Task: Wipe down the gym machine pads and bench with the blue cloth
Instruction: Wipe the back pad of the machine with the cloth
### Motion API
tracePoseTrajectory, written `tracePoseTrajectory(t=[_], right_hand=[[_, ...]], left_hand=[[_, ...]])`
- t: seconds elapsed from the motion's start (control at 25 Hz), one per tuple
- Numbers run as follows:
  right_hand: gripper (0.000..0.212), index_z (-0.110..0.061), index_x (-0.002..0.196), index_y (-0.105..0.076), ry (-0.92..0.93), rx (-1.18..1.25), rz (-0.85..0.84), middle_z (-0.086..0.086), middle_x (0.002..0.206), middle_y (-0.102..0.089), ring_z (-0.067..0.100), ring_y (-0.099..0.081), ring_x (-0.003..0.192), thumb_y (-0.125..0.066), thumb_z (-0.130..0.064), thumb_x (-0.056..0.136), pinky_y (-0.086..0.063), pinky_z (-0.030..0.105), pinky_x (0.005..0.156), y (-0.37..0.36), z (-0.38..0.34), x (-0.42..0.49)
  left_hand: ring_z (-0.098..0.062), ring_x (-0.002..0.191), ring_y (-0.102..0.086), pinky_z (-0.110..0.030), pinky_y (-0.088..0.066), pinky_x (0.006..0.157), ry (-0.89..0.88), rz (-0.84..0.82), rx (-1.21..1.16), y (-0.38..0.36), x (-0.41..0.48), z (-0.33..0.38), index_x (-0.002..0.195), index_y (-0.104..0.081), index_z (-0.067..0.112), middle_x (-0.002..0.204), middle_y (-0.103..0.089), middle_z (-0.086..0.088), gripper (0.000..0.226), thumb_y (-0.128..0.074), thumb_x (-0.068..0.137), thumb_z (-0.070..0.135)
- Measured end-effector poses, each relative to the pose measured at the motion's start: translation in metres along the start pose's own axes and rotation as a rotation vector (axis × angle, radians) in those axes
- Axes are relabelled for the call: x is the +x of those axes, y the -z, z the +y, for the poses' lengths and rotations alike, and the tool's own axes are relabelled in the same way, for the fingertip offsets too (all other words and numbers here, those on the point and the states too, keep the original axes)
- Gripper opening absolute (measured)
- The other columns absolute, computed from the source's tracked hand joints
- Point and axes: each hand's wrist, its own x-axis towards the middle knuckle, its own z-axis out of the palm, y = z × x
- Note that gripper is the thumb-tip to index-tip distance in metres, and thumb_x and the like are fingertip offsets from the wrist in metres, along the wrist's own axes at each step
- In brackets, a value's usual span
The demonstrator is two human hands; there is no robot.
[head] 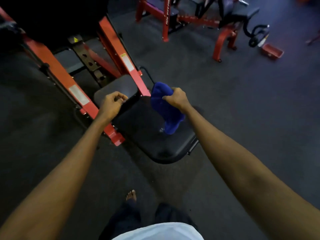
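Note:
The blue cloth (165, 108) hangs bunched from my right hand (176, 98), which grips its upper part above the black seat pad (152, 144) of a red-framed machine (72, 87). The cloth's lower end dangles just over the seat. My left hand (113, 103) hovers with fingers curled over the near edge of the smaller black back pad (121, 85), holding nothing that I can see. Both arms are stretched forward.
Dark rubber floor surrounds the machine. More red-framed benches (223, 37) stand at the back right, with a small red box (271, 51) on the floor near them. My bare foot (131, 195) is below the seat.

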Motion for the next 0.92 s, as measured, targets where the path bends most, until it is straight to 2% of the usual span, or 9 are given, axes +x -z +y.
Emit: tracePoseTrajectory(t=[0.08,0.16,0.36,0.52,0.6,0.68,0.76,0.84,0.92], right_hand=[[0.020,-0.013,0.096,-0.064,0.023,-0.015,0.079,0.011,0.108,-0.063,0.027,-0.063,0.091,-0.064,-0.021,0.077,-0.053,0.035,0.082,-0.009,0.011,0.009],[0.014,-0.013,0.091,-0.058,0.062,-0.074,0.142,0.008,0.108,-0.051,0.025,-0.056,0.087,-0.064,-0.018,0.078,-0.050,0.034,0.080,-0.021,0.025,0.018],[0.032,-0.014,0.114,-0.062,0.133,-0.213,0.170,0.007,0.114,-0.047,0.023,-0.055,0.089,-0.064,-0.013,0.082,-0.054,0.042,0.078,-0.065,0.072,0.058],[0.047,-0.017,0.123,-0.065,0.242,-0.340,0.152,0.010,0.115,-0.050,0.029,-0.057,0.096,-0.063,-0.007,0.077,-0.054,0.042,0.072,-0.115,0.121,0.106],[0.052,-0.017,0.126,-0.066,0.314,-0.422,0.121,0.012,0.114,-0.053,0.032,-0.057,0.099,-0.064,-0.005,0.076,-0.050,0.040,0.065,-0.142,0.147,0.119],[0.050,-0.015,0.126,-0.066,0.396,-0.510,0.072,0.014,0.111,-0.055,0.034,-0.057,0.095,-0.068,-0.007,0.077,-0.050,0.040,0.068,-0.169,0.178,0.123],[0.045,-0.013,0.124,-0.066,0.423,-0.589,-0.050,0.016,0.109,-0.054,0.036,-0.057,0.093,-0.069,-0.009,0.079,-0.052,0.042,0.073,-0.198,0.211,0.118],[0.042,-0.010,0.124,-0.063,0.348,-0.645,-0.228,0.017,0.114,-0.051,0.038,-0.057,0.098,-0.068,-0.013,0.082,-0.053,0.045,0.076,-0.223,0.238,0.110],[0.046,-0.013,0.131,-0.054,0.207,-0.702,-0.430,0.014,0.125,-0.046,0.035,-0.055,0.109,-0.065,-0.029,0.089,-0.050,0.044,0.079,-0.247,0.256,0.099]], left_hand=[[-0.017,0.093,-0.063,-0.029,-0.049,0.087,0.041,-0.035,-0.009,-0.008,0.019,-0.025,0.090,-0.070,0.016,0.095,-0.069,-0.006,0.027,-0.052,0.092,-0.004],[-0.019,0.092,-0.065,-0.035,-0.051,0.088,0.104,-0.064,-0.008,-0.021,0.037,-0.056,0.082,-0.069,0.027,0.095,-0.071,-0.004,0.031,-0.053,0.090,0.002],[-0.012,0.081,-0.061,-0.033,-0.048,0.081,0.263,-0.129,-0.008,-0.059,0.059,-0.123,0.081,-0.065,0.029,0.091,-0.069,0.002,0.032,-0.053,0.094,0.002],[-0.025,0.086,-0.064,-0.043,-0.053,0.083,0.359,-0.169,0.061,-0.110,0.086,-0.189,0.087,-0.066,0.030,0.099,-0.072,-0.009,0.027,-0.055,0.095,0.007],[-0.027,0.091,-0.066,-0.042,-0.054,0.083,0.400,-0.155,0.077,-0.145,0.094,-0.223,0.097,-0.068,0.025,0.103,-0.071,-0.009,0.021,-0.054,0.096,0.009],[-0.025,0.095,-0.064,-0.033,-0.050,0.082,0.422,-0.168,0.113,-0.181,0.099,-0.250,0.107,-0.067,0.019,0.109,-0.069,-0.008,0.019,-0.054,0.096,0.010],[-0.029,0.106,-0.063,-0.034,-0.049,0.087,0.519,-0.184,0.140,-0.217,0.099,-0.274,0.118,-0.061,0.016,0.122,-0.063,-0.012,0.023,-0.054,0.097,0.012],[-0.035,0.123,-0.054,-0.040,-0.045,0.103,0.732,-0.230,0.161,-0.252,0.095,-0.299,0.138,-0.048,0.009,0.141,-0.049,-0.017,0.041,-0.052,0.097,0.014],[-0.036,0.135,-0.044,-0.039,-0.037,0.110,0.953,-0.310,0.089,-0.282,0.083,-0.313,0.151,-0.030,0.002,0.153,-0.037,-0.019,0.056,-0.049,0.099,0.015]])
